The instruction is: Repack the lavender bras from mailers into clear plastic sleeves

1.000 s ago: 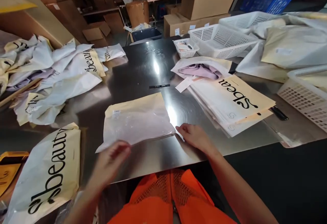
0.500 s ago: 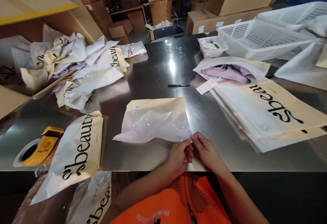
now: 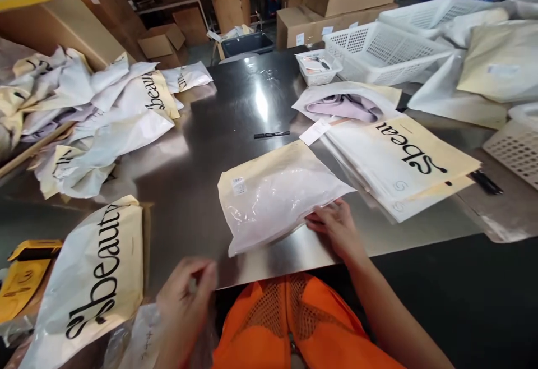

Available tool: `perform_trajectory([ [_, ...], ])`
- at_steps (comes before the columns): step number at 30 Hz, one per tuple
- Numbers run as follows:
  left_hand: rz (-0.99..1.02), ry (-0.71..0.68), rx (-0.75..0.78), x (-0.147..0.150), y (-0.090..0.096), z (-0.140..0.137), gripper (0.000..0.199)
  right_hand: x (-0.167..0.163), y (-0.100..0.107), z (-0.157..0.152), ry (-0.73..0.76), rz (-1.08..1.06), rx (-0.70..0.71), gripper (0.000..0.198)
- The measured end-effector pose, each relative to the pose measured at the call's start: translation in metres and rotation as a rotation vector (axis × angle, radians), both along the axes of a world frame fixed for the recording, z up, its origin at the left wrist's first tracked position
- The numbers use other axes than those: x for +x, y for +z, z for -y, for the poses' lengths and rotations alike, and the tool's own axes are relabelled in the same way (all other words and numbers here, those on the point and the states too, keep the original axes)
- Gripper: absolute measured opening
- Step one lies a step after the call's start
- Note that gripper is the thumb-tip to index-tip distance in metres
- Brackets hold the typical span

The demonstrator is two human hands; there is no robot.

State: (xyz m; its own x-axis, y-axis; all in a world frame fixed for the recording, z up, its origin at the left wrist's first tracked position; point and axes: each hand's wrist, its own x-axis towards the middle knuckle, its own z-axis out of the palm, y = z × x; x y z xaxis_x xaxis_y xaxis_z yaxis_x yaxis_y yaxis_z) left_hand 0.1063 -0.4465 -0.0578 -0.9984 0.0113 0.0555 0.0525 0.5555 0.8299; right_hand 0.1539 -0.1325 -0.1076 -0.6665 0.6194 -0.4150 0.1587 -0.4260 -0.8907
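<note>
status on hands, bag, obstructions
Right hand at near edge of white-and-cream plastic bag. Left hand apart from it. Slim black pen beyond, clear of bag.

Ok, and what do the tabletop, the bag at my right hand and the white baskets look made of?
Tabletop: metal, likely stainless steel, satin to shiny, from its grey sheen and blurred reflections.
Bag: probably thin plastic film, glossy, given its wrinkles and glints.
White baskets: apparently moulded plastic, from their regular perforations; finish unclear.

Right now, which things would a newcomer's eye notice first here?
The orange vest at the bottom centre probably stands out first. Above it, a pale glossy bag lies on the metal table, with the right hand at its near edge. At lower left, a black-lettered bag may draw attention.
</note>
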Motion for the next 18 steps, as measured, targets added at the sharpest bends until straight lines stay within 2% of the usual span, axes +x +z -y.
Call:
perform_trajectory([
  [2,-0.169,-0.345,-0.204,-0.007,0.010,-0.036,0.021,-0.003,0.002,0.013,-0.042,-0.047,0.006,0.078],
  [4,-0.254,-0.604,-0.459,-0.017,0.017,-0.079,0.027,-0.005,0.007,0.019,-0.061,-0.086,0.009,0.075],
  [7,-0.349,-0.869,-0.892,-0.030,0.025,-0.132,0.026,-0.004,0.014,0.020,-0.037,-0.136,0.048,0.071],
  [8,-0.368,-0.944,-0.968,-0.034,0.028,-0.143,0.021,-0.002,0.014,0.018,-0.019,-0.150,0.065,0.070],
  [10,-0.382,-1.064,-1.008,-0.044,0.038,-0.155,0.019,0.004,0.010,0.011,0.015,-0.153,0.113,0.068],
  [11,-0.385,-1.083,-1.005,-0.051,0.046,-0.157,0.021,0.009,0.007,0.006,0.031,-0.133,0.155,0.066],
  [13,-0.432,-0.984,-0.989,-0.067,0.066,-0.155,0.022,0.020,-0.001,-0.005,0.054,-0.026,0.311,0.061],
  [16,-0.566,-0.706,-0.918,-0.088,0.096,-0.150,0.025,0.036,-0.008,-0.011,-0.049,0.185,0.760,0.056],
  [18,-0.604,-0.667,-0.874,-0.093,0.108,-0.149,0.028,0.041,-0.005,-0.004,-0.150,0.230,1.030,0.048],
])
